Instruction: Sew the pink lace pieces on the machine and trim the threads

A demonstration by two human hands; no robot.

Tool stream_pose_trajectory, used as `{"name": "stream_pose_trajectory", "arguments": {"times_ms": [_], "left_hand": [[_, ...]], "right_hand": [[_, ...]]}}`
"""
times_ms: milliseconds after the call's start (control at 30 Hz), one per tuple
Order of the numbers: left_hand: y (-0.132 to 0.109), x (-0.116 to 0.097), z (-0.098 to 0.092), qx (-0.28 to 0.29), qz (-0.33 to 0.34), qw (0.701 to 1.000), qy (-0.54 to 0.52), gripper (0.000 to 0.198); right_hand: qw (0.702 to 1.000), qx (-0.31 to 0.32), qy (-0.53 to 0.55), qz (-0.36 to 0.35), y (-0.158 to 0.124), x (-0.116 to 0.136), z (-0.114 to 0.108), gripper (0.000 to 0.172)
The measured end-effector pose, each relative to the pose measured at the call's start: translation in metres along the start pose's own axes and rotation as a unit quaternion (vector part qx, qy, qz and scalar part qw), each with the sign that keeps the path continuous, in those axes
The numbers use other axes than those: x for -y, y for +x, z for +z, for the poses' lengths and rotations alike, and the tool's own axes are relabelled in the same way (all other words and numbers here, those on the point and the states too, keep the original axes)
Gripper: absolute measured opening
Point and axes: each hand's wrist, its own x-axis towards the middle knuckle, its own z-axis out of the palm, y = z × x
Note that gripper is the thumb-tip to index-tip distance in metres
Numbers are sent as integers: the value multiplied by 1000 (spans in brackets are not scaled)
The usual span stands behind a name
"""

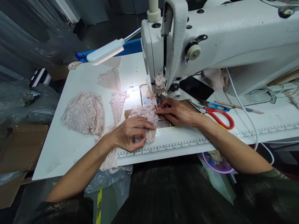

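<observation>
My dark shirt [168, 193] is nearest. My left hand [130, 132] rests unclenched on lace [146, 111]; whether my right hand [178, 112] grips, I cannot tell. Advised: keep lace flat.

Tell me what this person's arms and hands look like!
The left hand and right hand have no gloves, and I see no rings or watch. The forearms are bare too, up to dark sleeves with a faint greenish-brown pattern.
</observation>
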Motion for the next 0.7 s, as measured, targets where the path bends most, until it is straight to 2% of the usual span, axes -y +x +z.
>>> {"name": "stream_pose_trajectory", "arguments": {"times_ms": [67, 267, 367, 467, 533, 600, 700], "left_hand": [[-1, 0, -1, 12, 2, 1000, 4, 8], [2, -2, -4, 19, 14, 998, 50, 8], [4, -1, -2, 9, 15, 999, 50, 8], [3, 2, 0, -17, -20, 1000, 15, 9], [2, 4, 1, -51, -56, 997, -3, 8], [0, 5, 2, -87, -87, 992, -7, 8], [-1, 4, 4, -115, -113, 987, -8, 9]], "right_hand": [[1000, 13, -19, 1, 2, 3, 1, 30], [990, 22, -123, 62, 9, 13, 9, 33], [995, 5, -81, 62, 7, 10, 6, 32], [998, -17, 15, 62, 2, 8, -5, 31], [996, 6, 69, 57, 0, 13, -15, 27], [992, 59, 98, 54, 0, 23, -23, 20], [988, 112, 90, 65, 0, 44, -25, 17]]}}
